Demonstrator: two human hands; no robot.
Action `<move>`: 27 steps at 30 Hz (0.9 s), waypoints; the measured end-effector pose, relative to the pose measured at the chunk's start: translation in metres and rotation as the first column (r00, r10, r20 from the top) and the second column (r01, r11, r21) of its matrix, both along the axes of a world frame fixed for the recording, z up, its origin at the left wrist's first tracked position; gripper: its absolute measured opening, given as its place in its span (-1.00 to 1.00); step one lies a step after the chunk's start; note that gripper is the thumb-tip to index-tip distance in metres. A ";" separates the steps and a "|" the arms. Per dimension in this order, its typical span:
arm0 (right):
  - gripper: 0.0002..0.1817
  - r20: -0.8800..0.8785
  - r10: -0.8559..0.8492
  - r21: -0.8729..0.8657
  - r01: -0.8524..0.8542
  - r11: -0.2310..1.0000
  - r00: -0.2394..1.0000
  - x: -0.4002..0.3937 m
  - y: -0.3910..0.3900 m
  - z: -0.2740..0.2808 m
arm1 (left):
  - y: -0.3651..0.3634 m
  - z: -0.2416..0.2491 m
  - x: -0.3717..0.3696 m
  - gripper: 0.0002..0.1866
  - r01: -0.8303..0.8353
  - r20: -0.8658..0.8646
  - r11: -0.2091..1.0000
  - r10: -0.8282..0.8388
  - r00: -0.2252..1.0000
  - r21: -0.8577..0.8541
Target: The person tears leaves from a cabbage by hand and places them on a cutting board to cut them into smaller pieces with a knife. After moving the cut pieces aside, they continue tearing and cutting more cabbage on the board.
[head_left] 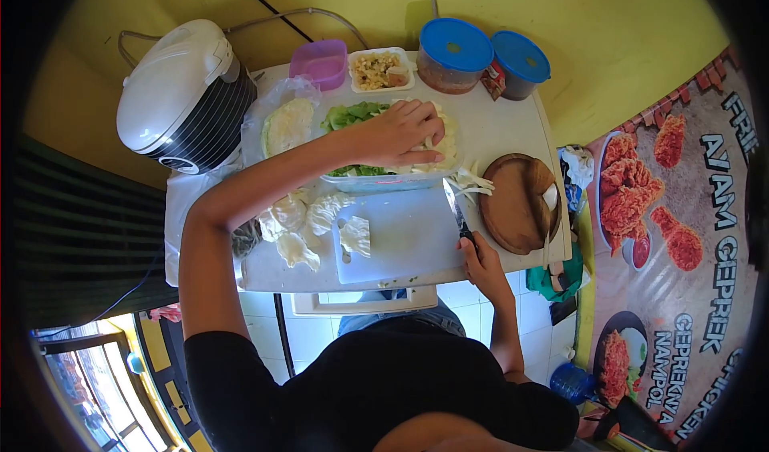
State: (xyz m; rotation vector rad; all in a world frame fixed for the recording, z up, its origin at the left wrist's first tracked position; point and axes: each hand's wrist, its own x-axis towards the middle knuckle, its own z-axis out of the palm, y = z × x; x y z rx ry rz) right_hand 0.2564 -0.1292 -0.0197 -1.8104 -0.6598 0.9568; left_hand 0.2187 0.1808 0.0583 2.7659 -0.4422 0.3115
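Note:
My left hand (403,134) reaches across a clear plastic container (384,183), its fingers curled around pieces of cut cabbage (450,135). Green lettuce leaves (352,115) fill the container's left part, partly hidden under my wrist. In my right hand (483,264), a knife (459,215) with a dark handle points up and away from me, beside the right edge of the white cutting board (400,232). One cabbage leaf piece (354,236) lies on the board's left side. More loose cabbage leaves (292,228) lie left of it, and thin cabbage strips (473,181) lie near the blade tip.
Half a cabbage (288,127) sits in plastic at the left, near a rice cooker (184,95). A purple container (319,63), a white food tray (381,70) and blue-lidded tubs (456,45) line the back. A wooden mortar (513,199) stands at the right edge.

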 end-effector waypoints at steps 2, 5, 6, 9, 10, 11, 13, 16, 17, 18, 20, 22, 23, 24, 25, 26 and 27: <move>-0.68 0.019 0.011 0.047 -0.012 0.999 1.000 0.002 -0.001 -0.007 | 0.001 -0.011 -0.001 -0.64 -0.009 -0.018 1.000 0.009 1.000 0.010; -0.67 -0.038 -0.023 -0.011 0.023 1.000 0.999 0.000 0.000 0.002 | 0.003 -0.016 -0.001 -0.66 -0.002 -0.108 1.000 0.000 0.994 -0.024; -0.67 -0.050 -0.021 -0.026 0.020 0.999 0.999 0.000 0.000 0.004 | 0.002 -0.017 -0.002 -0.66 -0.001 -0.108 1.000 -0.002 0.994 -0.027; -0.67 -0.073 -0.022 -0.045 0.019 0.999 0.997 0.001 0.001 0.003 | 0.002 -0.023 -0.001 -0.67 -0.009 -0.118 1.000 0.008 0.993 -0.012; -0.67 -0.088 -0.026 -0.047 0.022 0.999 0.996 0.002 0.000 0.002 | 0.002 -0.028 0.000 -0.66 -0.008 -0.095 1.000 0.006 0.995 -0.028; -0.67 -0.078 -0.024 -0.056 0.020 0.998 0.997 0.002 0.000 0.000 | 0.002 -0.030 0.000 -0.65 -0.008 -0.073 0.999 0.005 0.997 -0.043; -0.68 -0.087 -0.027 -0.055 0.023 0.998 0.996 0.003 0.002 0.000 | 0.004 -0.033 0.002 -0.65 -0.014 -0.093 0.998 0.009 0.996 -0.058; -0.68 -0.109 -0.036 -0.045 0.031 0.998 0.993 0.001 0.004 0.003 | 0.003 -0.033 0.003 -0.65 -0.017 -0.118 0.997 0.008 0.993 -0.072; -0.69 -0.115 -0.039 -0.032 0.036 0.999 0.993 0.001 0.006 0.004 | 0.003 -0.032 0.003 -0.65 -0.014 -0.117 0.998 0.006 0.993 -0.068; -0.69 -0.117 -0.040 -0.030 0.036 0.999 0.992 0.001 0.006 0.001 | 0.003 -0.031 0.004 -0.65 -0.014 -0.118 0.998 0.006 0.993 -0.066; -0.67 -0.049 -0.028 0.062 0.031 0.998 0.998 0.000 0.006 -0.007 | 0.001 -0.023 0.004 -0.64 -0.017 -0.111 0.998 0.010 0.994 -0.061; -0.67 -0.048 -0.038 0.035 0.040 0.999 0.998 0.000 0.006 -0.004 | -0.002 -0.012 0.000 -0.64 -0.044 -0.105 0.997 0.038 0.994 -0.057; -0.67 -0.046 -0.031 0.034 0.032 0.999 0.998 0.001 0.006 -0.004 | -0.004 -0.003 -0.002 -0.63 -0.075 -0.098 0.996 0.069 0.993 -0.057; -0.67 -0.047 -0.024 0.032 0.025 0.999 0.999 0.001 0.007 -0.004 | -0.005 0.004 -0.006 -0.63 -0.074 -0.098 0.996 0.068 0.993 -0.058; -0.67 -0.053 -0.033 0.021 0.035 0.999 0.998 0.001 0.007 -0.004 | -0.004 0.009 -0.012 -0.66 -0.095 -0.053 0.995 0.094 0.994 -0.015; -0.67 -0.057 -0.032 0.017 0.033 0.999 0.998 0.001 0.008 -0.003 | -0.004 0.014 -0.018 -0.67 -0.120 -0.008 0.992 0.120 0.993 0.025; -0.67 -0.049 -0.040 0.019 0.041 0.999 0.998 0.002 0.009 -0.003 | -0.004 0.019 -0.024 -0.67 -0.124 -0.016 0.992 0.124 0.992 0.019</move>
